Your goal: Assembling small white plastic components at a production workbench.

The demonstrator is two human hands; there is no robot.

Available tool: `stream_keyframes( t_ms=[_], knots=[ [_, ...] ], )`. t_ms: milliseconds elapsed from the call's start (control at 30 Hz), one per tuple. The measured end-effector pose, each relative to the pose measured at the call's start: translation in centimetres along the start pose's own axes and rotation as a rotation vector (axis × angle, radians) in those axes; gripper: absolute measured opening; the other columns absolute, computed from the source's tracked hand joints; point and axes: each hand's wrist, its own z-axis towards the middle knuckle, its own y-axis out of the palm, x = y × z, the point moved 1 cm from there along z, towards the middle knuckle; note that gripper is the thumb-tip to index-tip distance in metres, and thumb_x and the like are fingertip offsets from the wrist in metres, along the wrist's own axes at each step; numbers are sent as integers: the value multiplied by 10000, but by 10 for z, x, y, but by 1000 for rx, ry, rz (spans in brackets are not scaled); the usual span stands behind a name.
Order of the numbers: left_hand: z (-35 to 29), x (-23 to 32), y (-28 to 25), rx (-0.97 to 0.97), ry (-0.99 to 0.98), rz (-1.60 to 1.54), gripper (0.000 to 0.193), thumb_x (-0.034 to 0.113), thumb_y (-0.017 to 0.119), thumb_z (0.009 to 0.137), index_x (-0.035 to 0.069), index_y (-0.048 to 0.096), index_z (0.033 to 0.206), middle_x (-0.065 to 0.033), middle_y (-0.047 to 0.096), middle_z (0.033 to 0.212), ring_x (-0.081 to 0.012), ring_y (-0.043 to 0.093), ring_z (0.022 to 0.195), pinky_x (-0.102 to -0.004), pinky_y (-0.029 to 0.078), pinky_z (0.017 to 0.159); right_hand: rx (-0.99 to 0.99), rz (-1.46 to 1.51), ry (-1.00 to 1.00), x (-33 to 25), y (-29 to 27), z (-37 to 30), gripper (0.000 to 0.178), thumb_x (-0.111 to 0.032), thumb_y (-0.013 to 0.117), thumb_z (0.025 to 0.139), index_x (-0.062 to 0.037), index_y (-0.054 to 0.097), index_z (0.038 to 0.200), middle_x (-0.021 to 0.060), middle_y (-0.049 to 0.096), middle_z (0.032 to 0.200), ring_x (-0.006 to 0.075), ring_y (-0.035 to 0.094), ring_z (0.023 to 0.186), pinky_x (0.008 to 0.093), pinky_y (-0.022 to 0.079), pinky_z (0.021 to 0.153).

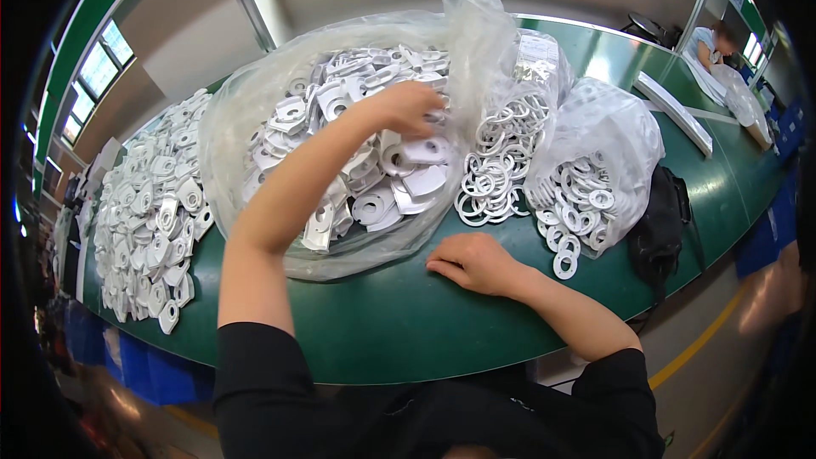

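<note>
Plain green is covering the tabletop [374, 331] at lower centre; white is showing on the holed plates [363, 172] mid-frame and plastic rings [497, 166] right of centre; black is colouring the sleeves [259, 365] below.

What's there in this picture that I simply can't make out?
All in the head view:
- Whether the left hand holds anything: its own back and curled fingers hide it.
- What lies under the right hand: its curled fingers cover it.
- Some white parts: hidden behind the left forearm.
- What the far person is doing: too small.
</note>
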Motion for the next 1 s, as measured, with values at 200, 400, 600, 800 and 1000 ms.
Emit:
stream_keyframes(
  t_ms=[200, 400, 600, 800, 1000],
  knots=[
    [-101, -2, -19, 82, 1, -30, 300, 323, 673, 724, 44, 633, 827, -156, 613, 811, -343, 583, 845, -441, 450, 750, 4, 24, 11, 0, 0, 1, 181, -229, 608, 864, -61, 667, 831, 96, 643, 793, 310, 620, 755, 402, 486, 662],
    [-134, -1, -41, -85, -198, 63, 410, 408, 604, 845, 41, 684, 1011, -184, 634, 918, -313, 581, 936, -407, 447, 847, 18, -8, 12, 2, 2, 4, 147, -207, 628, 855, -70, 681, 851, 88, 657, 809, 287, 624, 739, 368, 489, 643],
    [-38, -47, -35, 126, -178, 126, 270, 233, 503, 914, 45, 646, 1044, -150, 642, 1053, -332, 572, 1009, -426, 447, 885, -9, -19, 41, 1, 2, 5, 175, -239, 604, 861, -76, 669, 856, 90, 655, 814, 301, 624, 769, 400, 492, 660],
    [110, -87, 13, 248, -391, 126, 264, 100, 545, 781, 38, 658, 1011, -173, 661, 1033, -338, 617, 1014, -437, 510, 832, 24, -7, -16, 4, 6, 2, 162, -235, 608, 860, -83, 655, 835, 92, 637, 788, 306, 616, 741, 404, 489, 642],
    [212, -148, 95, 315, -512, -252, 340, 115, 548, 799, 106, 632, 1128, -150, 630, 1156, -319, 610, 1062, -436, 493, 870, 59, -1, -56, 4, 6, 5, 113, -209, 648, 841, -100, 658, 817, 61, 583, 683, 258, 602, 652, 368, 472, 557]
  ],
)
